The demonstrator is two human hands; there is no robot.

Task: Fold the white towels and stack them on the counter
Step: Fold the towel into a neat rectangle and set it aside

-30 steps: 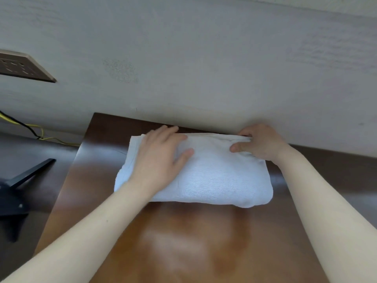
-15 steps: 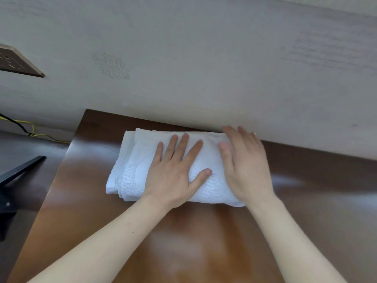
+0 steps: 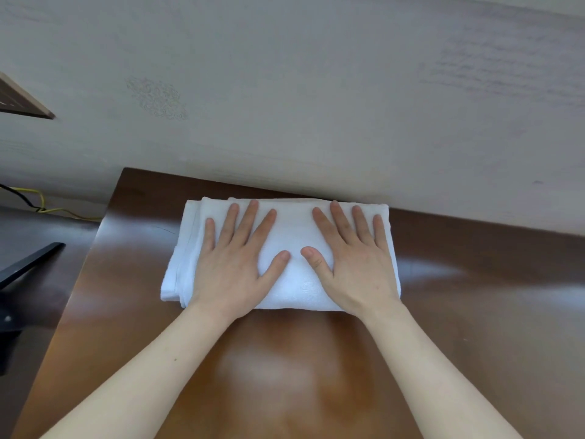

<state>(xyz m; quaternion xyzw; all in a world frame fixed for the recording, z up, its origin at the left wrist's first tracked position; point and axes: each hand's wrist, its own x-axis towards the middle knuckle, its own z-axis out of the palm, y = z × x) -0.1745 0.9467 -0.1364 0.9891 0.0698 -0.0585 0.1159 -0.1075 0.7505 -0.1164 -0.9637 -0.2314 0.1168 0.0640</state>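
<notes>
A folded white towel [image 3: 292, 236] lies on the glossy brown wooden counter [image 3: 285, 375], close to the wall. Several layers show at its left edge. My left hand [image 3: 235, 264] lies flat on the towel's left half, fingers straight and spread. On the right half my right hand [image 3: 354, 264] presses down the same way, palm flat. Both thumbs point inward and nearly meet over the middle of the towel.
A pale wall [image 3: 316, 90] rises right behind the towel. The counter's left edge [image 3: 91, 248] drops off to a dark floor with a black stand leg [image 3: 28, 264] and a yellow and black cable [image 3: 41, 204]. A vent plate [image 3: 19, 103] sits on the wall at far left.
The towel went from a wide fold to a narrower, thicker one. My right hand let go of the far right edge, moved in and flattened; both hands have spread apart over the towel.
</notes>
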